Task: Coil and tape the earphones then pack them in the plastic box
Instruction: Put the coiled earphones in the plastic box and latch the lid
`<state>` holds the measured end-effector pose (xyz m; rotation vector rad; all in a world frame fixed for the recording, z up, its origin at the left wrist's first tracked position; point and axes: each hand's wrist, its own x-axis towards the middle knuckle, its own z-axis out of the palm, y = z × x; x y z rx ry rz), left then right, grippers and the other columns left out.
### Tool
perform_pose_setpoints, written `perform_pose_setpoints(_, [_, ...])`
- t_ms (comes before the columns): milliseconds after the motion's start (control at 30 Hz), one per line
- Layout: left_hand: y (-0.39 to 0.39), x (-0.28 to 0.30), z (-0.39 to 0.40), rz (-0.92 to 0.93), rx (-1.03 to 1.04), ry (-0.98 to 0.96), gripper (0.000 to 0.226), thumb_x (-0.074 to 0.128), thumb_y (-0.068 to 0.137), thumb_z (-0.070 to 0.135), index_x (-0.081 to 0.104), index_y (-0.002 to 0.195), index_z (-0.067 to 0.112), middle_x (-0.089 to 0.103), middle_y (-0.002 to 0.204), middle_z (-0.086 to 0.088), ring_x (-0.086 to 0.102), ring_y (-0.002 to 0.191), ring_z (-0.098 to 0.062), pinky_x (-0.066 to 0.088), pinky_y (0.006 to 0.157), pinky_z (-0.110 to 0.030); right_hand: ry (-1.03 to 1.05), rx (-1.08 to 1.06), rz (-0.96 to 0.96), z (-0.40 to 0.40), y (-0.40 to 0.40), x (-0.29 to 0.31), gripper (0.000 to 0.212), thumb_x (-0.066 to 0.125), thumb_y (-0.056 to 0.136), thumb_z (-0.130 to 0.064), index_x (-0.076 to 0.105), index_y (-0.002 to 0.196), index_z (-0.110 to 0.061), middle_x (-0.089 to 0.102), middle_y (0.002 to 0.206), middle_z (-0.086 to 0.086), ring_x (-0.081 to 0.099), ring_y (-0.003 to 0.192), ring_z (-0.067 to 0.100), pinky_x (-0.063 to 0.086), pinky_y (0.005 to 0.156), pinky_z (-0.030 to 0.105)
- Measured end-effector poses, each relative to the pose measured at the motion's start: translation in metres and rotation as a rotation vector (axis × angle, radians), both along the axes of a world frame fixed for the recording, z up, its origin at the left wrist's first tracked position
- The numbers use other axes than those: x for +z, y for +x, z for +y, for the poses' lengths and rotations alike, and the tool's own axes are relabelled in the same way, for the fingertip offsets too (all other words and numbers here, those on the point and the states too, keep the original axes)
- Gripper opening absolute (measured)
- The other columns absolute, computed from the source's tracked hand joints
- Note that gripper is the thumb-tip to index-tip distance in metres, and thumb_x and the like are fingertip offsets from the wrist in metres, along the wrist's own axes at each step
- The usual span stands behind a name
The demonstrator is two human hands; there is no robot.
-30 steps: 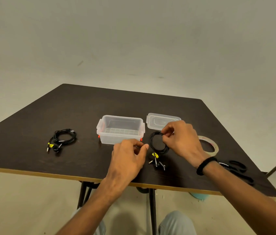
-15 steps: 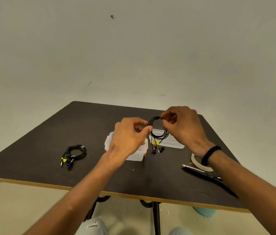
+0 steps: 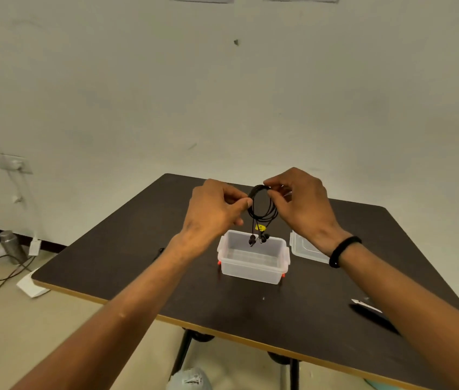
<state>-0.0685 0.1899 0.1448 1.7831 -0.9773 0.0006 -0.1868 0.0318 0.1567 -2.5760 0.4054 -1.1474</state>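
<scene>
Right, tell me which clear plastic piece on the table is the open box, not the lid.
The deep tub with red clips, directly below the dangling earphones. The lid lies flat to its right.

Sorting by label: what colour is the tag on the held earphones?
Yellow tag, on the black earphones; head view.

No readable text anywhere; yellow tag [image 3: 260, 227] on the earphones [image 3: 262, 206], its print illegible

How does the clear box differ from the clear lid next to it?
The plastic box is deep, with tall walls and small orange clips at its corners; the lid is flat and shallow, with none showing. The box is in plain view; the right wrist covers part of the lid. Both are translucent plastic on the dark table.
</scene>
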Motion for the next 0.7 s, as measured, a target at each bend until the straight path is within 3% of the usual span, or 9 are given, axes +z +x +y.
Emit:
perform_pose_setpoints(100, [0.009, -0.017, 0.002, 0.019, 0.001, 0.060, 0.014, 0.078, 0.093, 0.030, 0.082, 0.097, 0.018, 0.080, 0.079, 0.004, 0.075, 0.060, -0.006, 0.063, 0.071, -0.027, -0.010, 0.034, 0.052, -0.001, 0.011, -0.014, 0.016, 0.073, 0.096, -0.016, 0.079, 0.111, -0.018, 0.072, 0.104, 0.001, 0.071, 0.090, 0.016, 0.062, 0.084, 0.039])
perform_pose_setpoints(167, [0.013, -0.030, 0.002, 0.024, 0.001, 0.117, 0.013, 0.077, 0.093, 0.033, 0.083, 0.094, 0.021, 0.079, 0.074, 0.003, 0.074, 0.059, -0.005, 0.064, 0.070, -0.030, 0.000, 0.043, 0.098, -0.002, 0.017, -0.024, 0.015, 0.073, 0.097, -0.016, 0.078, 0.110, -0.019, 0.072, 0.105, -0.001, 0.071, 0.091, 0.016, 0.061, 0.085, 0.039])
perform_pose_setpoints(233, [0.018, -0.043, 0.000, 0.015, 0.015, 0.178, 0.012, 0.078, 0.092, 0.035, 0.083, 0.092, 0.024, 0.079, 0.076, 0.006, 0.072, 0.058, -0.004, 0.062, 0.068, -0.028, 0.016, 0.059, 0.151, -0.004, 0.024, -0.034, 0.016, 0.072, 0.096, -0.013, 0.079, 0.109, -0.020, 0.072, 0.105, -0.002, 0.070, 0.091, 0.015, 0.061, 0.086, 0.039])
perform_pose_setpoints(367, [0.028, -0.062, -0.004, -0.022, 0.076, 0.321, 0.015, 0.078, 0.090, 0.041, 0.085, 0.096, 0.028, 0.079, 0.085, 0.010, 0.071, 0.074, -0.007, 0.058, 0.071, -0.028, 0.006, 0.089, 0.269, -0.005, 0.037, -0.051, 0.016, 0.072, 0.096, -0.012, 0.079, 0.107, -0.021, 0.071, 0.104, -0.003, 0.068, 0.092, 0.015, 0.060, 0.086, 0.040])
perform_pose_setpoints(500, [0.036, -0.074, -0.003, -0.034, 0.081, 0.410, 0.016, 0.078, 0.090, 0.041, 0.085, 0.092, 0.027, 0.077, 0.080, 0.009, 0.065, 0.066, -0.006, 0.049, 0.061, -0.023, -0.022, 0.110, 0.379, -0.006, 0.051, -0.062, 0.013, 0.071, 0.097, -0.017, 0.079, 0.105, -0.022, 0.071, 0.103, -0.004, 0.067, 0.093, 0.015, 0.060, 0.085, 0.038])
perform_pose_setpoints(567, [0.040, -0.077, -0.002, -0.046, 0.083, 0.430, 0.015, 0.079, 0.090, 0.040, 0.085, 0.091, 0.027, 0.077, 0.079, 0.008, 0.067, 0.067, -0.006, 0.055, 0.062, -0.027, -0.056, 0.103, 0.435, -0.005, 0.056, -0.066, 0.012, 0.071, 0.097, -0.018, 0.080, 0.105, -0.022, 0.072, 0.103, -0.004, 0.068, 0.095, 0.016, 0.060, 0.084, 0.037])
perform_pose_setpoints(700, [0.044, -0.083, 0.000, -0.063, 0.100, 0.440, 0.013, 0.082, 0.087, 0.039, 0.084, 0.091, 0.026, 0.078, 0.081, 0.006, 0.073, 0.076, -0.011, 0.064, 0.076, -0.035, -0.140, 0.072, 0.550, 0.000, 0.066, -0.075, 0.011, 0.073, 0.096, -0.021, 0.080, 0.103, -0.026, 0.073, 0.104, -0.006, 0.066, 0.098, 0.018, 0.058, 0.080, 0.039])
